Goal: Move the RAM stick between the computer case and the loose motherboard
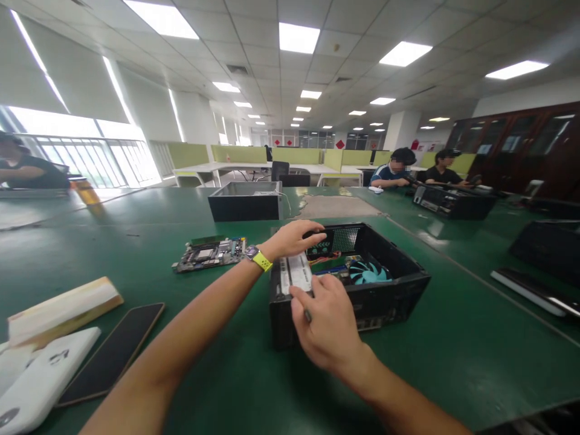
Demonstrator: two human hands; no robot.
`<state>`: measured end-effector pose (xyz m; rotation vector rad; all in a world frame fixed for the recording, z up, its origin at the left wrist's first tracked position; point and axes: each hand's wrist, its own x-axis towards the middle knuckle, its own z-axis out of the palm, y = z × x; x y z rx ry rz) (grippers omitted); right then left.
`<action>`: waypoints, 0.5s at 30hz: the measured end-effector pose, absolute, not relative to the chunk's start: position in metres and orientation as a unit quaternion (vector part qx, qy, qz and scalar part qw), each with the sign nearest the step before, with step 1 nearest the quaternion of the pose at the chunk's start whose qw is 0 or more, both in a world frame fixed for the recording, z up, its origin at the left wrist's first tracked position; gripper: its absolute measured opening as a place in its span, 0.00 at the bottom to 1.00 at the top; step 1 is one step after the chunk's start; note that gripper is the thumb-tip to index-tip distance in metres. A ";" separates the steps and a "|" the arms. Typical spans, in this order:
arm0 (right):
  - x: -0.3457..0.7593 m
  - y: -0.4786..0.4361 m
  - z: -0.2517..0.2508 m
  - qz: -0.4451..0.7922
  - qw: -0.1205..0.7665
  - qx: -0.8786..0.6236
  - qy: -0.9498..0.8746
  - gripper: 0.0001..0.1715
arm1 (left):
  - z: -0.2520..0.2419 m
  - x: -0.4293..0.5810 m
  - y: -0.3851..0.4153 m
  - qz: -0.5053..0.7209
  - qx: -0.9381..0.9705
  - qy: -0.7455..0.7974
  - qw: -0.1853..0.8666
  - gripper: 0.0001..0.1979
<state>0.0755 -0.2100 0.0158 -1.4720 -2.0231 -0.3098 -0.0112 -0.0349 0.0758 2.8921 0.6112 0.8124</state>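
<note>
An open black computer case [394,296] lies on its side in front of me. Inside it are a teal cooling fan [368,273], coloured wires and a silver metal drive or drive bay [296,273] at the left. My left hand [296,237], with a yellow-green watch band at the wrist, reaches over the case's far left part, fingers stretched and apart. Closed in a pinch at the near edge of the silver metal part, my right hand [326,317] has a small dark end poking out between its fingers. The rest of that object is hidden.
A loose motherboard [211,254] lies left of the case. Beyond stands a grey open case shell [244,205]. A dark phone [115,350], a white device [48,377] and a tissue pack [63,308] lie at left. Several people sit around the green table [217,338].
</note>
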 end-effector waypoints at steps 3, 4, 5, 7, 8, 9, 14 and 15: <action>0.063 -0.223 0.021 -0.099 0.270 -0.533 -0.795 0.23 | 0.087 0.004 -0.043 0.179 0.969 0.166 0.047 0.24; 0.062 -0.225 0.023 -0.098 0.257 -0.522 -0.808 0.23 | 0.089 0.010 -0.045 0.156 0.973 0.162 0.041 0.24; 0.063 -0.226 0.027 -0.099 0.242 -0.508 -0.821 0.23 | 0.090 0.016 -0.047 0.137 0.977 0.161 0.033 0.24; 0.067 -0.222 0.034 -0.110 0.210 -0.478 -0.846 0.24 | 0.091 0.028 -0.049 0.094 0.982 0.159 0.023 0.22; 0.070 -0.218 0.039 -0.120 0.196 -0.463 -0.856 0.25 | 0.091 0.035 -0.048 0.071 0.984 0.160 0.017 0.20; 0.073 -0.213 0.045 -0.130 0.181 -0.448 -0.866 0.26 | 0.090 0.041 -0.047 0.048 0.986 0.162 0.010 0.18; 0.083 -0.183 0.087 -0.112 0.126 -0.389 -0.906 0.28 | 0.075 0.056 -0.028 -0.006 0.977 0.213 0.020 0.10; 0.085 -0.178 0.098 -0.093 0.127 -0.368 -0.916 0.26 | 0.071 0.056 -0.024 0.013 0.972 0.232 0.030 0.09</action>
